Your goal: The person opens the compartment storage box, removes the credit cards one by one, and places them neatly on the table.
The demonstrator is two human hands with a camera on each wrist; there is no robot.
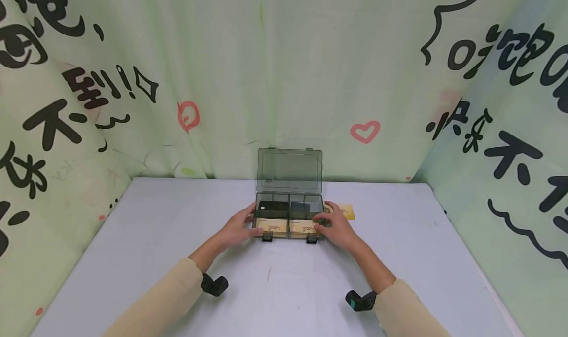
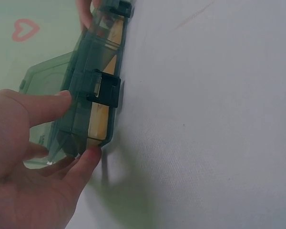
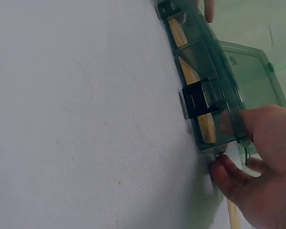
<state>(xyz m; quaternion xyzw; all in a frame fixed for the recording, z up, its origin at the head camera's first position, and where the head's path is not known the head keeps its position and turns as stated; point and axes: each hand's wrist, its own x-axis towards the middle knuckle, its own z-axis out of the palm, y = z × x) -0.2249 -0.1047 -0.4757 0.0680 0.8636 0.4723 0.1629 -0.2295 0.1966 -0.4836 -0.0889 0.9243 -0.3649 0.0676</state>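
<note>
A translucent dark-green plastic storage box (image 1: 289, 237) rests on the table, its lid (image 1: 290, 168) standing up at the back. My left hand (image 1: 238, 227) holds its left end, thumb over the rim and fingers low against the side in the left wrist view. At the opposite end, my right hand (image 1: 339, 228) grips the side wall, its thumb reaching over the rim. Cream-coloured packets lie in the front compartments, one on the left (image 1: 272, 225) and one on the right (image 1: 301, 226). Behind them sit a black block (image 1: 273, 206) and a dark grey piece (image 1: 300, 209).
A yellow card-like piece (image 1: 348, 212) lies on the white table (image 1: 186, 204), partly hidden behind my right hand. Two black latches, one left (image 1: 267, 236) and one right (image 1: 311, 238), hang along the box front. A pale green printed curtain (image 1: 230, 81) surrounds the table.
</note>
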